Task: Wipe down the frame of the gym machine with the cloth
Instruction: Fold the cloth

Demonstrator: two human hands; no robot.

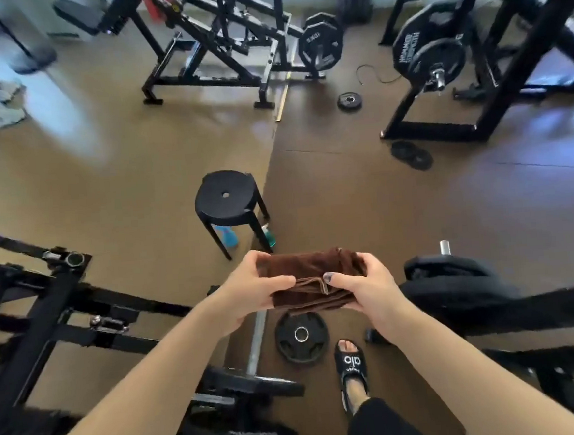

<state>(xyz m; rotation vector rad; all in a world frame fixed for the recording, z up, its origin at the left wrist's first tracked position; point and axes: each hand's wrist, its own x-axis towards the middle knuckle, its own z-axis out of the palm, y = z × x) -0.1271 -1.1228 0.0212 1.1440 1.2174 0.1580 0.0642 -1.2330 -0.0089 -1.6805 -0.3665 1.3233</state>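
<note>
A folded brown cloth (309, 277) is held in front of me at about waist height. My left hand (250, 289) grips its left end and my right hand (363, 287) grips its right end, thumbs on top. Black gym machine frames surround me: one low at my left (55, 304), one at the back centre (217, 51), one at the back right (494, 81) loaded with weight plates. The cloth touches none of them.
A black round stool (227, 198) stands just beyond the cloth, with a blue bottle (228, 237) and a green-based bottle (269, 236) under it. Loose weight plates (301, 334) lie on the brown floor. My sandalled foot (351, 370) is below. Another person's feet (2, 106) stand far left.
</note>
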